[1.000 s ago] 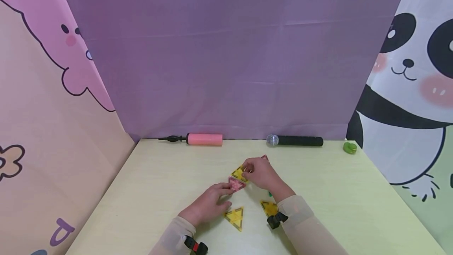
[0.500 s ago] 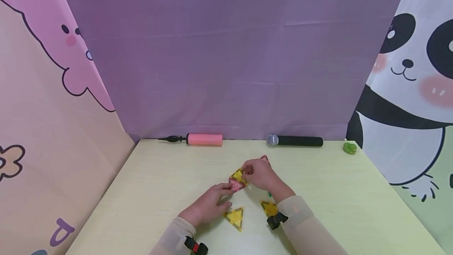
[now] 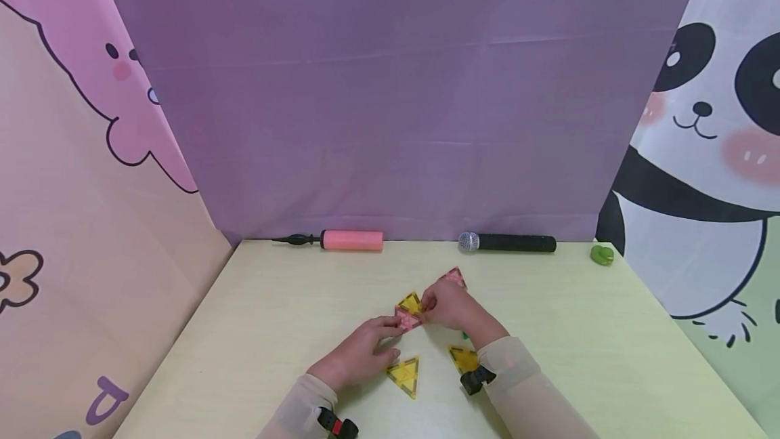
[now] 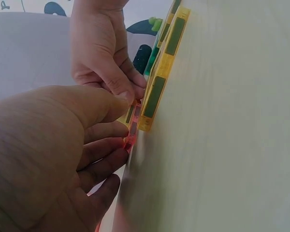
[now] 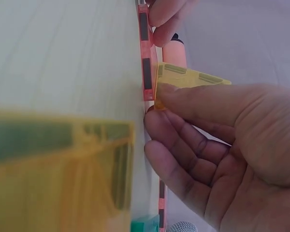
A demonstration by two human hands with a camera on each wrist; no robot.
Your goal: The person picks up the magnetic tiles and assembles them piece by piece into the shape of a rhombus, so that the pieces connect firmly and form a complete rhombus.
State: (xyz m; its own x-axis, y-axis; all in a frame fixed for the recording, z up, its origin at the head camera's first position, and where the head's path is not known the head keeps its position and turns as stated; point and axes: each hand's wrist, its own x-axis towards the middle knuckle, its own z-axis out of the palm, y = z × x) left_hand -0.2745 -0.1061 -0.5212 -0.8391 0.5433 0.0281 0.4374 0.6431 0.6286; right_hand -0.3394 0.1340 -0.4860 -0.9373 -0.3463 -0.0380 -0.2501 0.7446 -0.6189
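Observation:
My left hand [image 3: 359, 351] touches a pink triangular tile [image 3: 406, 319] with its fingertips, thumb apart from it. Against that tile's far side leans a yellow triangular tile [image 3: 410, 303], whose right corner my right hand [image 3: 452, 305] pinches between thumb and fingers. In the right wrist view this yellow tile [image 5: 188, 78] stands tilted beside the pink tile's edge [image 5: 146, 53]; my right thumb partly covers it. The left wrist view shows my left hand [image 4: 48, 150] beside the pink tile [image 4: 133, 125]. Another pink tile [image 3: 455, 276] lies beyond my right hand, partly hidden.
A loose yellow triangle [image 3: 405, 376] lies between my forearms, and another [image 3: 463, 358] by my right wrist, near a green piece [image 3: 466, 335]. Along the table's back edge are a pink pump [image 3: 352, 240], a microphone [image 3: 514, 242] and a green object [image 3: 602, 255].
My right hand has shifted slightly right and nearer to me, uncovering more of the far pink tile. The yellow tile has dropped slightly toward the near pink one. My left hand has barely moved.

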